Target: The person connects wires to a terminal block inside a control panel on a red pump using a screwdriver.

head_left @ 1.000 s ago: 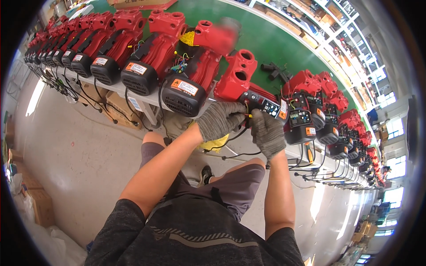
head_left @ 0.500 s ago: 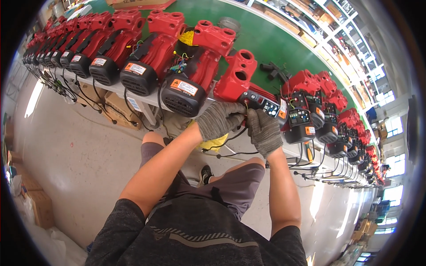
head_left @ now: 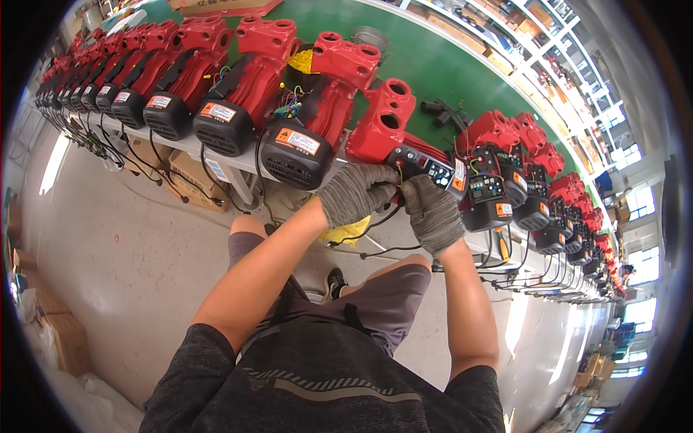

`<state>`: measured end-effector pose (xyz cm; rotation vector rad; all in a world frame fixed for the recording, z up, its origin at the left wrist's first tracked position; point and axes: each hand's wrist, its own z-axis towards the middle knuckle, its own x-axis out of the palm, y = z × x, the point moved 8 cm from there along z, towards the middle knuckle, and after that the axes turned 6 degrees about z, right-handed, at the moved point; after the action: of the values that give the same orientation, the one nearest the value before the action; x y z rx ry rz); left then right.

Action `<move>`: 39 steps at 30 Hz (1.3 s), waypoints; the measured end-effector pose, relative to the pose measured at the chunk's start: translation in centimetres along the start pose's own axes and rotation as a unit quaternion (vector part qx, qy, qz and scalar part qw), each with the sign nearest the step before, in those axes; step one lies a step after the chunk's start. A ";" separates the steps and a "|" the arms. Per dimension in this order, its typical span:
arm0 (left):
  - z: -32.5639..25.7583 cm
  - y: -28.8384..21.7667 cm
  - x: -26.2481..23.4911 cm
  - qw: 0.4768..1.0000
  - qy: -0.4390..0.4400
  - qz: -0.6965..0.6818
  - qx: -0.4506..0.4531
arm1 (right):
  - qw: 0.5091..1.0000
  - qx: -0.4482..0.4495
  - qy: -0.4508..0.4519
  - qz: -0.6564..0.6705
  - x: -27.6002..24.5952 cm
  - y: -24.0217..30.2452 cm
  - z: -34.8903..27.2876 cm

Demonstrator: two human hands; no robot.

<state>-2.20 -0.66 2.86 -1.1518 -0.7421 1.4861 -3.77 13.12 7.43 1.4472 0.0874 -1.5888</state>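
Item: black control box [head_left: 432,170], oblong, its face carrying small buttons and a display, thin wires trailing from it. Location: at the near edge of the green bench [head_left: 433,68], just beside the red pump housing [head_left: 381,121] on its right, ahead of both hands. Left hand [head_left: 355,193]: grey knit glove, fingers curled and closed on the box's left end. Right hand [head_left: 432,212]: gloved, fingers pressed together, gripping the box from below. Both forearms reach forward and converge.
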 end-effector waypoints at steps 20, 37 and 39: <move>-0.4 -0.7 -0.2 0.999 -0.028 0.018 0.031 | 0.998 -0.066 -0.008 -0.009 -0.7 0.0 -0.6; -0.3 0.0 0.3 1.000 -0.020 0.001 0.023 | 0.950 0.231 0.100 0.186 1.9 -1.7 -0.4; -0.5 0.0 0.2 0.999 -0.026 0.012 0.030 | 0.891 0.338 0.125 0.278 2.5 -2.2 -1.5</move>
<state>-1.78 -0.57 2.64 -1.0847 -0.7170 1.5537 -3.72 13.75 3.86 1.9704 -0.7407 -0.9729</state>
